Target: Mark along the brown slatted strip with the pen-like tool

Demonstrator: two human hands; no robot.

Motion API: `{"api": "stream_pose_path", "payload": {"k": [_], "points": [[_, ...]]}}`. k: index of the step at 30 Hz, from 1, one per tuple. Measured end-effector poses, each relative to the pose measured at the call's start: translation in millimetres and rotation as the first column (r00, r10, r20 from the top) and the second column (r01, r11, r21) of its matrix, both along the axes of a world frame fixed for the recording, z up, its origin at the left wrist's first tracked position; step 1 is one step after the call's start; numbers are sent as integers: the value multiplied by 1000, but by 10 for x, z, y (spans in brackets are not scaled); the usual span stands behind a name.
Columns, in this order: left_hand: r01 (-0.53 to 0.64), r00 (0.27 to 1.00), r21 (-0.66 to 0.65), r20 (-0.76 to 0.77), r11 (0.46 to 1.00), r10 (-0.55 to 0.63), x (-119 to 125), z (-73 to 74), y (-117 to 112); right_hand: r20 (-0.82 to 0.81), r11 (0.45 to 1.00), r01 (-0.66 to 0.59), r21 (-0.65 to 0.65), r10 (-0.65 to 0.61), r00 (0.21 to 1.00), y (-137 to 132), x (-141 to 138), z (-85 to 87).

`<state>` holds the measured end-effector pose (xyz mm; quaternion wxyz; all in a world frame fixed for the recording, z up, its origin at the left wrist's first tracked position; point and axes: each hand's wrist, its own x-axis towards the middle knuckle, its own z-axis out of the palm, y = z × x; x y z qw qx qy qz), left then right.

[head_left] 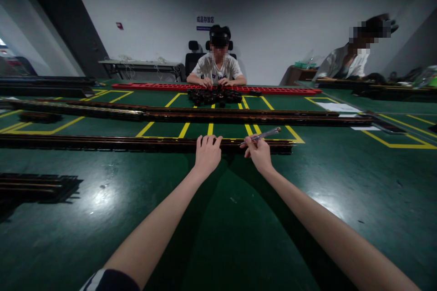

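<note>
A long dark strip [102, 143] lies across the green table in front of me. My left hand [206, 153] rests on it with its fingers curled over the near edge. Just to the right, my right hand [259, 153] is closed on a thin clear pen-like tool [264, 135], whose tip points right and away above the strip. Both forearms reach straight out from me.
More long dark strips [221, 116] lie farther back, and a short stack [34, 187] sits at the left. Yellow lines [180, 130] mark the table. A person sits opposite behind a red rail [273, 90] and a pile of black parts [214, 96]. Another person is at the right.
</note>
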<state>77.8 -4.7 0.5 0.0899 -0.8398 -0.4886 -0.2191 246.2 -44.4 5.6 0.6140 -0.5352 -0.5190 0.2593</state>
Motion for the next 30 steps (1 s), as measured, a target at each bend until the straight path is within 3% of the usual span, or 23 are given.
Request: {"api": "stream_pose_path", "payload": {"k": [19, 30], "points": [[-26, 999, -18, 46, 999, 27, -4, 29, 1, 5, 999, 46, 6, -46, 999, 15, 1, -17], [9, 998, -27, 56, 1000, -7, -17, 7, 22, -23, 986, 163, 39, -162, 987, -12, -6, 3]]}}
